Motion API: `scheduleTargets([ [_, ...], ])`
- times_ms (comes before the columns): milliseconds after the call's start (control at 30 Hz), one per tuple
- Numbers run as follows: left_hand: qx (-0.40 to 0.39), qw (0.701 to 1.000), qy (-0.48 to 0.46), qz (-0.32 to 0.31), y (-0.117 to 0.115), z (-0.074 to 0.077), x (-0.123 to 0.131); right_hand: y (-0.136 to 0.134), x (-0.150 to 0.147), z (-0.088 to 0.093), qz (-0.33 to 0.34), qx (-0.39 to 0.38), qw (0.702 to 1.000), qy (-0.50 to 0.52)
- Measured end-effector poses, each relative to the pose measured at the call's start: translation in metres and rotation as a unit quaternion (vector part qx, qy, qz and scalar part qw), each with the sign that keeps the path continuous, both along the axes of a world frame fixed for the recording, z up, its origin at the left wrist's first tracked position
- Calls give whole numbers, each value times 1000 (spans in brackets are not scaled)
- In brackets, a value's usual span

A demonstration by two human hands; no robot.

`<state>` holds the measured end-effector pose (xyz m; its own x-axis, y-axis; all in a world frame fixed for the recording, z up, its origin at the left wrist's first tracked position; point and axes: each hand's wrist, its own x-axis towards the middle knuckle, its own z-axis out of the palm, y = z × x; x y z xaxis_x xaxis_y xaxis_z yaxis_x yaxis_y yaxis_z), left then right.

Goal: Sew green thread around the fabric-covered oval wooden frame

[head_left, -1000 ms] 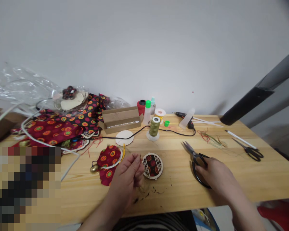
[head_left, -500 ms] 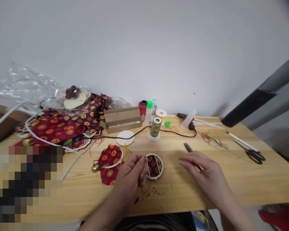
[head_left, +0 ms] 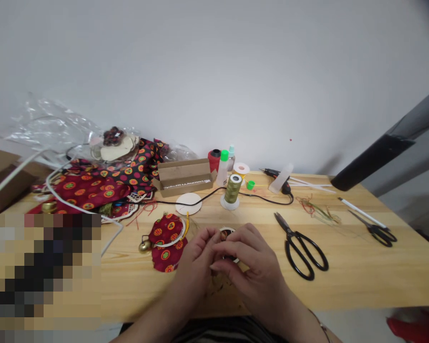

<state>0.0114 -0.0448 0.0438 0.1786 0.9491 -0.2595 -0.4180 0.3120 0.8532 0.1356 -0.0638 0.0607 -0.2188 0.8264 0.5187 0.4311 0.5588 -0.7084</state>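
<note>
My left hand (head_left: pixel 196 257) and my right hand (head_left: pixel 252 271) meet with their fingertips close together over a round fabric piece in a white lattice frame (head_left: pixel 228 233). Most of that piece is hidden behind my fingers. Anything pinched between them is too small to tell. To the left of my left hand lies a red patterned fabric piece with a white ring (head_left: pixel 166 240) and a small brass bell (head_left: pixel 145 246). Black-handled scissors (head_left: pixel 300 252) rest on the wooden table (head_left: pixel 357 271) to the right of my right hand.
Behind my hands stand an olive thread spool (head_left: pixel 232 189), a white disc (head_left: pixel 188 203), a cardboard box (head_left: pixel 183 177), bottles and a glue gun (head_left: pixel 274 175) with a black cord. Smaller scissors (head_left: pixel 374 233) lie at right. Patterned fabric and plastic wrap (head_left: pixel 53 128) pile up at left. A pixelated patch covers the lower left.
My right hand has left the black scissors, which now lie on the table, and has moved left to join my left hand over the round framed piece, hiding most of it.
</note>
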Motion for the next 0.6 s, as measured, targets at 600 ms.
scheduleTargets([
  [600, 14, 997, 70, -2, 0, -7, -6, 3, 1, -3, -19, -119, 978, 172],
])
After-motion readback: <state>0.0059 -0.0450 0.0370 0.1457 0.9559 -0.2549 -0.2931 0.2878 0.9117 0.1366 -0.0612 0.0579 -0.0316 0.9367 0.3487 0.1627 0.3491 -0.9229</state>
